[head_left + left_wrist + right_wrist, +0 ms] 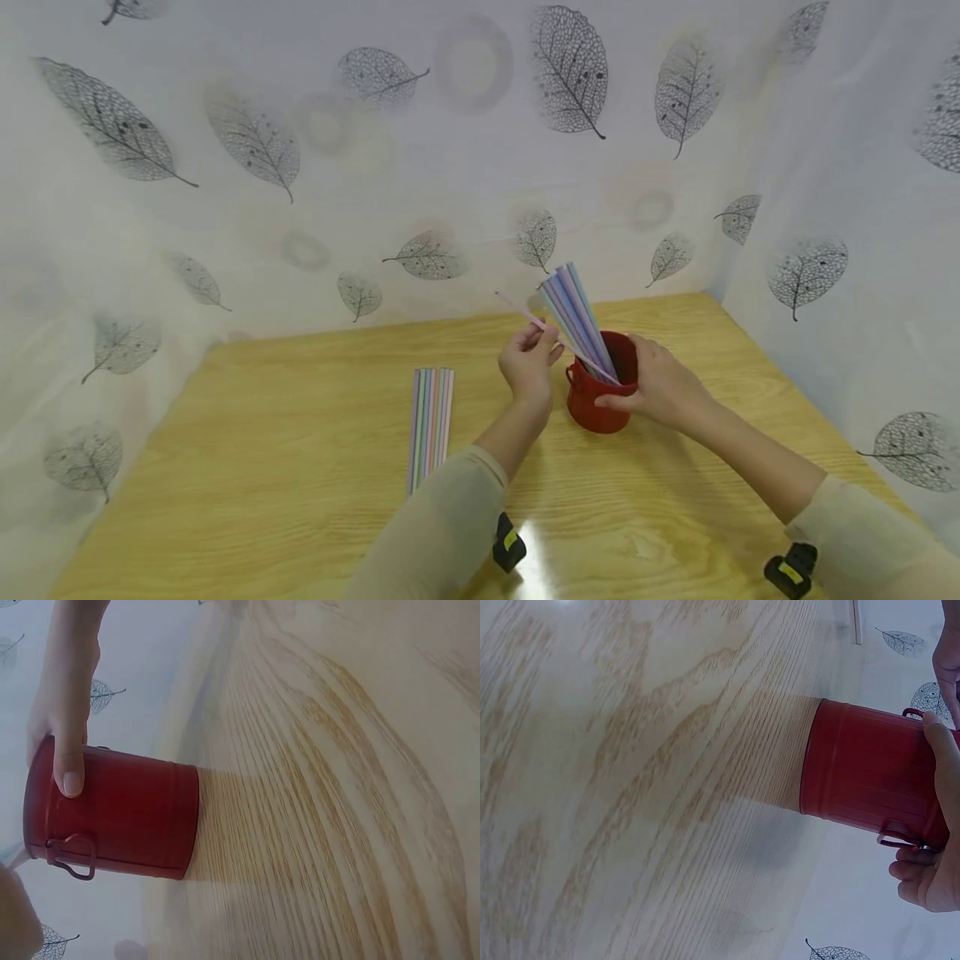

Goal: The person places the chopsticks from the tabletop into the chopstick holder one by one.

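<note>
A red metal bucket (600,408) with small side handles stands on the table, tilted little if at all. Several pastel straws (573,312) lean out of it toward the upper left. My right hand (667,383) grips the bucket's rim, thumb on the near side and fingers round the far side. Between thumb and fingers, my left hand (528,358) pinches one pink straw (517,307), whose lower end lies inside the bucket's mouth. In the left wrist view the right thumb (70,769) presses on the bucket's wall (135,814).
Left of the bucket, a row of several pastel straws (431,417) lies side by side on the wooden table (300,450); the left sleeve hides their near ends. A leaf-patterned sheet (465,167) hangs behind and along both sides.
</note>
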### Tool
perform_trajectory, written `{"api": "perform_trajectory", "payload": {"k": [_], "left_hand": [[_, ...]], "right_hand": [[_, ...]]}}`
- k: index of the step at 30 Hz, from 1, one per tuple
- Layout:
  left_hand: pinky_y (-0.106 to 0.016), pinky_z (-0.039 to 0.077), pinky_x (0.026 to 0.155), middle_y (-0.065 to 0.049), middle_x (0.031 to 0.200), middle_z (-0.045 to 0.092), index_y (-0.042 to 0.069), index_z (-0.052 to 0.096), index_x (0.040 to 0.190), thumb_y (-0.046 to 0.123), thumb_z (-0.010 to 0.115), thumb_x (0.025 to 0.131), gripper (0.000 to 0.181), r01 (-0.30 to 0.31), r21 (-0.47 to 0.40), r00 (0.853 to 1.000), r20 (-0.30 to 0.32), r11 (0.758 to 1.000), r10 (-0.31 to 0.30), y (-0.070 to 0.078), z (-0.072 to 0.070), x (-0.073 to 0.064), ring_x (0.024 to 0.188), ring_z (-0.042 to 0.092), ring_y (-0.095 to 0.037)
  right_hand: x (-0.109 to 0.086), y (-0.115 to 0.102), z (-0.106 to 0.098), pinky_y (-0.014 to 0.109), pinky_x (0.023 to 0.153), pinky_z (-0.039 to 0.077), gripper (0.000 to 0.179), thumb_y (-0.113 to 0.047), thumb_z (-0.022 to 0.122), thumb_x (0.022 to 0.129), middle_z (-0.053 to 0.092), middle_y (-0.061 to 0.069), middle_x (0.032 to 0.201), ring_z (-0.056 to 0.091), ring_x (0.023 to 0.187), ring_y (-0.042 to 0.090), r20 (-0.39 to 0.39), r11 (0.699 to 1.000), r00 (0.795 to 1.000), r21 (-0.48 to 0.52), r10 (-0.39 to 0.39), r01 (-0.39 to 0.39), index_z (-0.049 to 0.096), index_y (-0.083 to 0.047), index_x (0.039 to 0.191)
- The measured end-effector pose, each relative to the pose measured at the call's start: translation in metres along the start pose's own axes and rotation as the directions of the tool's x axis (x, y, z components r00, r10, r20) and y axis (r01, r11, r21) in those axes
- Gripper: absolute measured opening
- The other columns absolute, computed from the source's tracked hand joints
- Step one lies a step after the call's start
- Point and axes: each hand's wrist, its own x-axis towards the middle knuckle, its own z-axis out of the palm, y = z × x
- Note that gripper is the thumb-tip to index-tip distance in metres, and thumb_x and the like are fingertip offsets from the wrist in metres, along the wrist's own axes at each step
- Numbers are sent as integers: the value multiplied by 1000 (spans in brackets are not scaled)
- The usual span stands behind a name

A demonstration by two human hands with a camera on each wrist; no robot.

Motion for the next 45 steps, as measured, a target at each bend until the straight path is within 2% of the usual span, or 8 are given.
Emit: {"api": "perform_trajectory", "payload": {"k": [6, 15, 20, 27, 34, 36, 40, 45], "left_hand": [[-31, 61, 71, -5, 79, 66, -5, 70, 98, 1, 74, 80, 20, 47, 140, 995, 84, 989, -59, -5, 0, 3, 71, 64, -9], [-37, 61, 76, -14, 92, 71, -7, 67, 104, -1, 74, 79, 27, 174, 109, 975, 118, 979, -187, -9, -13, 5, 78, 68, -14], [-41, 59, 83, -14, 97, 70, -8, 64, 110, 2, 70, 83, 29, 260, 130, 948, 155, 957, -278, -5, -24, 9, 81, 69, -18], [-47, 54, 89, -19, 104, 69, -4, 64, 109, 10, 68, 87, 26, 423, 257, 859, 190, 869, -475, -1, -39, 16, 93, 69, -28], [-47, 52, 94, -21, 110, 66, -5, 63, 116, 6, 64, 89, 29, 432, 520, 708, 310, 737, -634, 3, -57, 23, 99, 67, -31], [-46, 54, 92, -22, 109, 67, -5, 62, 116, 5, 64, 89, 29, 432, 559, 676, 320, 708, -664, 5, -61, 23, 94, 68, -29], [-40, 58, 84, -21, 104, 69, -5, 63, 112, 7, 66, 88, 27, 418, 632, 632, 313, 652, -709, 3, -71, 26, 78, 70, -20], [-36, 61, 76, -18, 96, 71, -5, 65, 108, 8, 66, 88, 24, 364, 713, 597, 316, 600, -737, 1, -86, 34, 72, 69, -17]], "right_hand": [[0, 2, 1, 55, 85, 54, 107, -60, 79, 65, 54, 27, 118, 54, 105, 39, 10, 1000, 1000, 9, 18, -18, 34, 6, 136], [2, 4, 3, 56, 88, 52, 110, -64, 76, 64, 53, 27, 121, 53, 108, 39, 20, 1000, 1000, 12, 16, -16, 33, 6, 137], [3, 2, 0, 56, 89, 51, 111, -65, 75, 65, 52, 27, 121, 52, 109, 39, 38, 999, 999, 13, 29, -30, 32, 6, 138], [2, 1, -2, 57, 88, 51, 113, -67, 73, 65, 51, 28, 122, 51, 110, 41, 57, 999, 997, 5, 51, -52, 30, 7, 138], [2, 3, 0, 56, 86, 53, 110, -65, 76, 65, 53, 26, 120, 52, 107, 38, 41, 999, 999, 18, 33, -34, 32, 5, 138], [2, 3, 0, 56, 86, 53, 110, -65, 75, 65, 53, 26, 119, 52, 107, 39, 40, 999, 999, 16, 33, -34, 32, 5, 138], [2, 2, 0, 56, 87, 52, 110, -65, 75, 65, 53, 27, 120, 52, 109, 39, 46, 999, 998, 13, 40, -41, 31, 5, 138], [1, 2, 1, 57, 88, 51, 110, -64, 75, 65, 52, 27, 121, 51, 109, 40, 47, 999, 998, 12, 42, -43, 31, 5, 137]]}}
